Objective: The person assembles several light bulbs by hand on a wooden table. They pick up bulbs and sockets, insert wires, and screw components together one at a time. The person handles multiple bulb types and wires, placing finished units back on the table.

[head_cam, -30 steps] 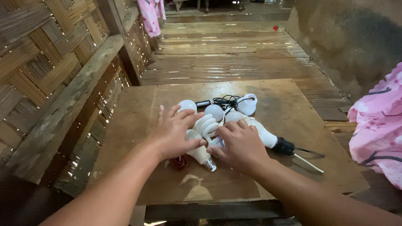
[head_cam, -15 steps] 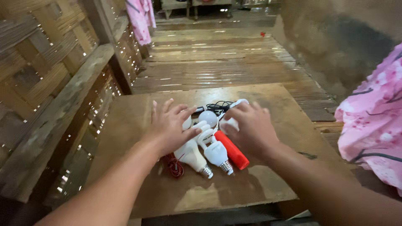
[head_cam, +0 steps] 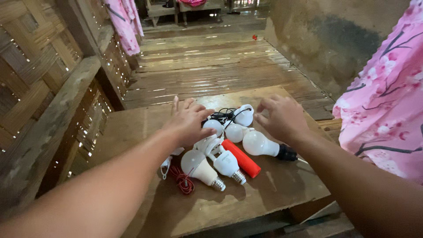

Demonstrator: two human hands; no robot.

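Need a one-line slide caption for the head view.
Two bare hands, left hand and right hand, hover over white light bulbs and a red tube on a wooden board.

White bulbs (head_cam: 229, 145) lie on the brown wooden desk (head_cam: 132, 128) beside a red tube (head_cam: 241, 158), a red cord (head_cam: 183, 180) and a black cable (head_cam: 224, 114); pink cloth (head_cam: 383, 110) (flower-patterned, dark branches) hangs right.

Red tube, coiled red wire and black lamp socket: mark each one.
red tube (head_cam: 241, 159), head view, middle of its body.
coiled red wire (head_cam: 185, 183), head view, on the coil.
black lamp socket (head_cam: 286, 153), head view, socket body.
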